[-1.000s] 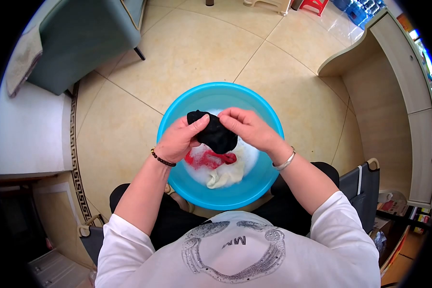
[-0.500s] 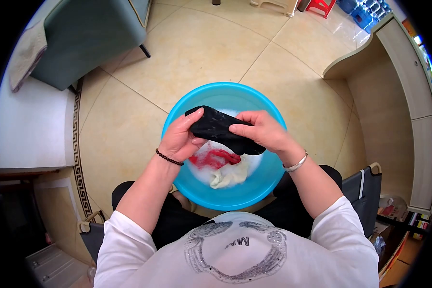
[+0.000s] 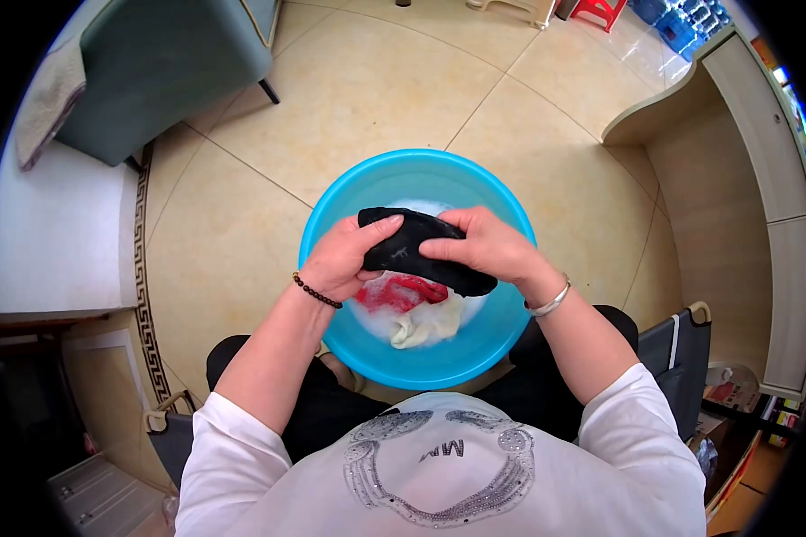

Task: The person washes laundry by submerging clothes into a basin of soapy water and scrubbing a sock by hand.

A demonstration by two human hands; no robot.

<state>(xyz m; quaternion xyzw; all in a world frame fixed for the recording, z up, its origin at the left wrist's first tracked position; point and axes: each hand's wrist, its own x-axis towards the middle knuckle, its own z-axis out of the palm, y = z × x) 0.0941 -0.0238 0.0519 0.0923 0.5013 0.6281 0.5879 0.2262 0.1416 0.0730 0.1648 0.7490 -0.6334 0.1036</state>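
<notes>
The view is filled mostly by a tiled floor [image 3: 385,98], crossed by thin joint lines and edged at the left by a patterned border strip [image 3: 142,259]. The upper left is taken up by a grey-green armchair [image 3: 170,80], and the right side by a pale wooden unit [image 3: 707,179] with a curved panel. A white short-sleeved shirt [image 3: 546,474] is worn by the person. A round blue basin [image 3: 421,371] is set on the floor just in front, partly filled with white suds [image 3: 376,327]. Above it, a black cloth [image 3: 407,255] is held up, spread between the left hand [image 3: 336,259] and the right hand [image 3: 493,242]. Each grip is closed on the fabric, a thumb being laid on top, and the cloth is slanted down toward the right hand. Below, a pale cloth [image 3: 421,327] and a red cloth [image 3: 403,291] are partly covered by foam. The right wrist is ringed by a silver bangle [image 3: 551,302], the left by a dark beaded bracelet [image 3: 316,293]
</notes>
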